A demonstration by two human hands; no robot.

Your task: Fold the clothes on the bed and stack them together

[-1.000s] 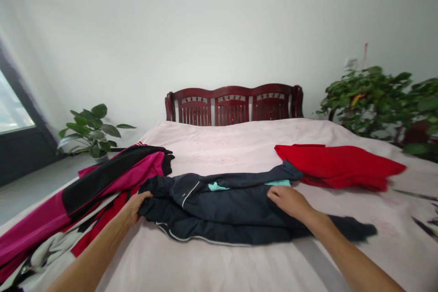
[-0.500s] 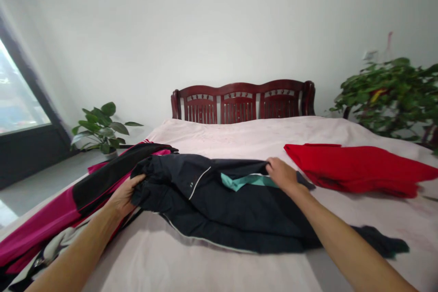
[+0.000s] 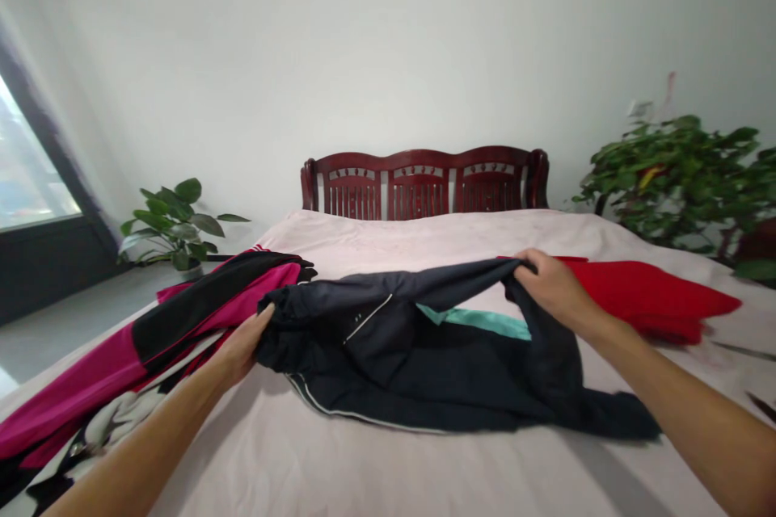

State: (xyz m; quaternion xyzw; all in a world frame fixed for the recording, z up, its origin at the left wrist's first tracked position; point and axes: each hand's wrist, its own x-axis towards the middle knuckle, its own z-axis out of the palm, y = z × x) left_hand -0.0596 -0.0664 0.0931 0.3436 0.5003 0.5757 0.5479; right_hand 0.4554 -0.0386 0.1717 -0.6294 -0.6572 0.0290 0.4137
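Note:
A dark navy garment [image 3: 461, 380] with white piping, a slanted white-edged pocket line and a teal strip [image 3: 488, 321] lies stretched across the bed; whether it is a jacket or trousers I cannot tell. My left hand [image 3: 247, 343] grips its bunched, gathered end at the left. At the upper right, my right hand [image 3: 553, 287] is closed on another part of the cloth and holds it raised above the bed. Below that hand the fabric hangs in a fold, and a narrower dark end trails off to the right beneath my forearm.
Left of my hands lies a heap of magenta and black clothing [image 3: 175, 331], with a grey-white patterned piece [image 3: 112, 424]. A folded red garment [image 3: 648, 299] rests at the right. Behind are the pink bedsheet [image 3: 400, 238], wooden headboard [image 3: 418, 182] and potted plants at both sides.
My right hand has moved right and up, pulling the navy cloth taut and off the bed. My left hand has shifted slightly right with its end. The trailing dark end has drawn inward.

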